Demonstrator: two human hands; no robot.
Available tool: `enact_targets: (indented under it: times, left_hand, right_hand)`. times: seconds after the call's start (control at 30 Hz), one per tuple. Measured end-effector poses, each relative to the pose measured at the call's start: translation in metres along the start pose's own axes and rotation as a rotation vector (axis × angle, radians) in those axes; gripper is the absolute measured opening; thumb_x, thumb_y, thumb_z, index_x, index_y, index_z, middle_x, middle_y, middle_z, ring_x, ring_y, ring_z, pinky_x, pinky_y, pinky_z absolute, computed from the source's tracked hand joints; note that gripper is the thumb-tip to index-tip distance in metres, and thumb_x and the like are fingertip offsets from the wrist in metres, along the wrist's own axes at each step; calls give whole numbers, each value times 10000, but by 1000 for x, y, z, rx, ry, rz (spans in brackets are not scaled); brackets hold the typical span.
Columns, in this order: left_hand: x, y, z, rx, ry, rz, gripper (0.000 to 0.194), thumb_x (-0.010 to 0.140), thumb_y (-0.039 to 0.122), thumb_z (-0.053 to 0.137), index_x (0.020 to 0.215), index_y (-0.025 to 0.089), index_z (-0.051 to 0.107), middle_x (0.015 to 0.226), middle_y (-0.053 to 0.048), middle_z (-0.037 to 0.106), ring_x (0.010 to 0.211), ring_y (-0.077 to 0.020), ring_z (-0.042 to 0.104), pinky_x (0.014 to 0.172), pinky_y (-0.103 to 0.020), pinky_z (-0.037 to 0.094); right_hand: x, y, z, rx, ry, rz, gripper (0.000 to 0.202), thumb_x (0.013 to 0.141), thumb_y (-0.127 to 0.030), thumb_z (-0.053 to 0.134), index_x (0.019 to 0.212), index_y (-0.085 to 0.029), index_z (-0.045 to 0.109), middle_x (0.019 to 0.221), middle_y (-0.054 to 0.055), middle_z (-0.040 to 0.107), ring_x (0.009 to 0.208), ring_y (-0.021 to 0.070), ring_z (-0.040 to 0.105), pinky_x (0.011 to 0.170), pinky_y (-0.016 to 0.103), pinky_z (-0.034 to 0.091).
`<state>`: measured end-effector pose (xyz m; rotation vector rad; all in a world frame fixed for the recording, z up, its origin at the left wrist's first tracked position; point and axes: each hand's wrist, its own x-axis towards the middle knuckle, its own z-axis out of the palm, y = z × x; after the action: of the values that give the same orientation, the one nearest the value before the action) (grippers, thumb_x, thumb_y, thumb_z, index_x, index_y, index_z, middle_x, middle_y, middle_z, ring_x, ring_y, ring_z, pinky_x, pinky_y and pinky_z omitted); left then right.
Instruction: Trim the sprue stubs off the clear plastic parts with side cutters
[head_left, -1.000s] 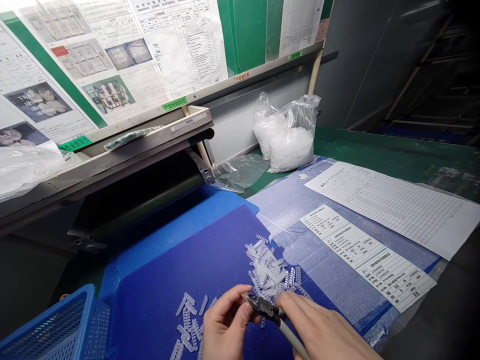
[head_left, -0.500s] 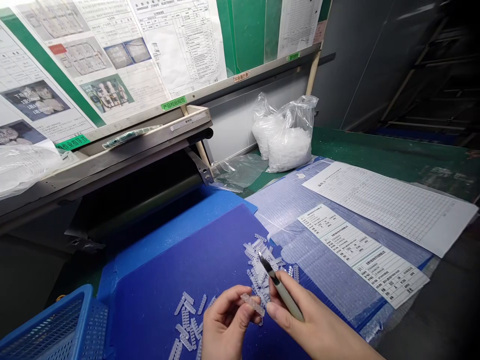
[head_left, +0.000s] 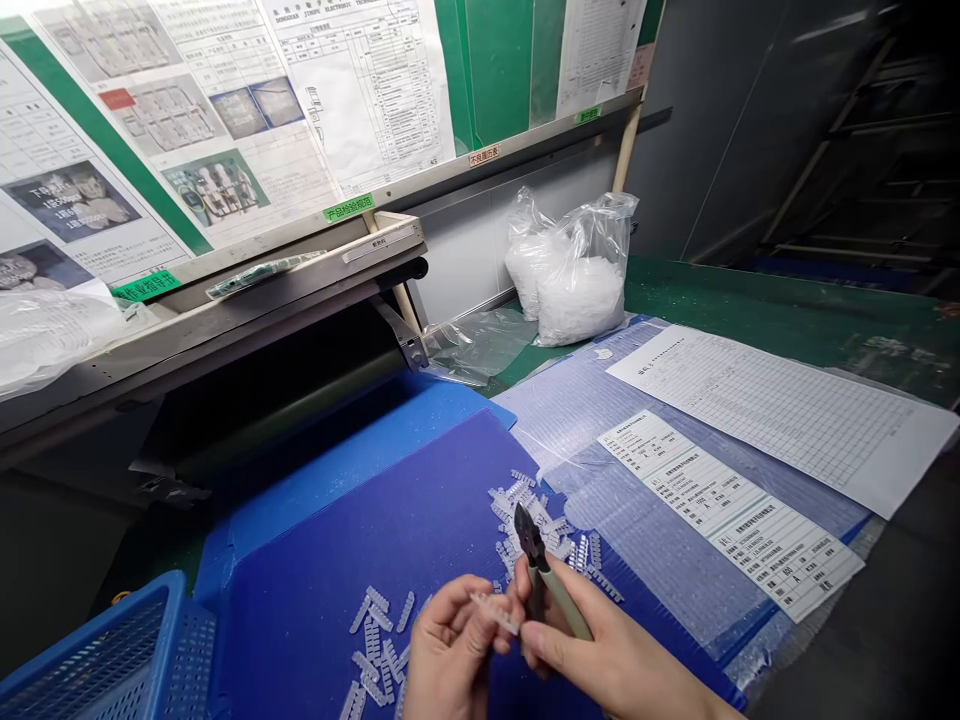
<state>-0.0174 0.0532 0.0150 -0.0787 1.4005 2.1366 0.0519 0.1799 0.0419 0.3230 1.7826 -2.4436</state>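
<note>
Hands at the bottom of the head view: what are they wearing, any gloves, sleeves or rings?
Both the left hand and the right hand are bare: no gloves, and no rings or watch that I can see. No sleeve shows on the visible stretch of either wrist; the frame edge cuts off the forearms.

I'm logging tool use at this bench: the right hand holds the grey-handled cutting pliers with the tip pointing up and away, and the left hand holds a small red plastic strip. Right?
Not quite. In the head view the left hand pinches a small clear, whitish plastic strip, not a red one. The rest stands: the right hand holds the grey-handled cutting pliers with the tip pointing up and away.
</note>
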Motion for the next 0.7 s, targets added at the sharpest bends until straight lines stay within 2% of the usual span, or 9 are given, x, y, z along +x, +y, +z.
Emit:
enact_targets:
  times: [0.07,0.17,0.23,0.3,0.4,0.5,0.6,0.7]
  left_hand:
    - [8,6,-24,341,83,107,184,607,295,685,761,199,658,671,-36,689,553,-122,569,556,-209,445]
    - [21,15,-59,1060,135,247,220,714,315,528,822,170,654,810,-91,647,774,-237,565,723,-341,411]
    - [25,15,-68,1275,129,276,259,728,310,477,832,142,645,862,-126,589,844,-284,521,778,-397,355]
    - [27,6,-61,1287,119,276,265,743,309,445,836,131,618,866,-131,534,834,-282,497,769,-399,339]
    - [27,-19,-35,1275,41,243,175,743,284,440,719,163,564,747,-80,507,705,-236,488,674,-355,350]
    - [28,-40,-16,1228,-12,195,62,692,197,462,640,179,490,652,-50,482,616,-217,447,612,-354,321]
    - [31,-42,-14,1121,-35,153,72,662,166,469,598,182,440,599,-29,448,577,-195,414,590,-354,312]
    - [30,-30,-19,910,-126,49,120,689,260,489,629,174,430,549,-3,456,492,-145,412,488,-295,346]
  right_hand:
    - [0,14,-9,-40,111,30,112,749,-200,450,852,-216,410,749,-24,495,630,118,454,601,254,382]
    - [-2,33,-25,-64,229,79,141,716,-219,422,853,-230,390,738,-36,479,579,112,435,527,236,363]
    - [-4,38,-34,-97,241,91,148,704,-205,421,846,-227,386,741,-36,477,570,111,420,514,234,356]
    - [-8,37,-37,-192,233,77,139,714,-196,431,842,-222,383,773,-22,499,631,127,449,574,249,373]
    - [-11,30,-32,-377,226,73,95,741,-211,416,826,-217,376,824,9,538,779,168,502,702,284,379]
    - [-13,25,-23,-505,259,76,89,709,-201,404,789,-218,369,791,11,559,762,173,537,704,285,396]
    - [-16,26,-17,-622,316,55,113,667,-174,396,767,-221,375,769,4,579,747,163,555,703,258,403]
    - [-20,27,-14,-711,318,58,189,658,-171,386,841,-212,411,807,19,603,794,173,567,683,237,409]
